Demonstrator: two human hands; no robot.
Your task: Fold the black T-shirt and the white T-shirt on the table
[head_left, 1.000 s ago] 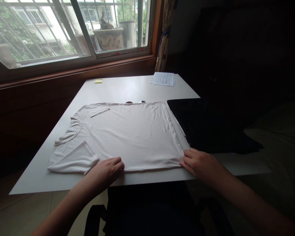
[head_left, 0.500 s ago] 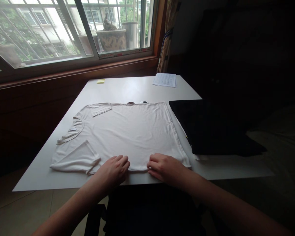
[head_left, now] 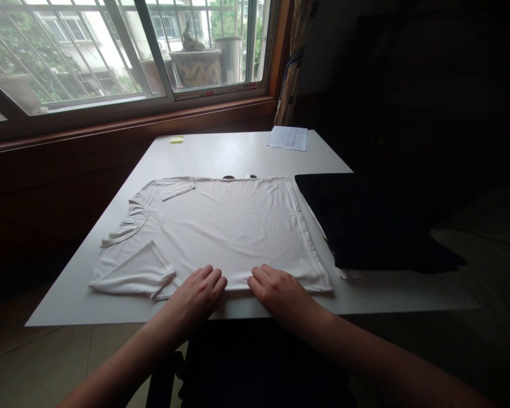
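1. Left hand (head_left: 204,286): fingers curled closed, gripping the near side edge of the white T-shirt (head_left: 233,226).
2. Right hand (head_left: 276,288): fingers bunched on that same edge, just beside the left.
3. The T-shirt lies flat on the white table (head_left: 221,150), collar leftward, 2 sleeves showing.
4. Black cloth (head_left: 378,226) lies just beyond its hem, rightward.
5. Farther off: papers (head_left: 288,138), yellow notes (head_left: 177,139).

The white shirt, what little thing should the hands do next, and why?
Maybe gently lift the near side of the white shirt, because the left hand and right hand are both there, close together, with fingers curled at its edge.
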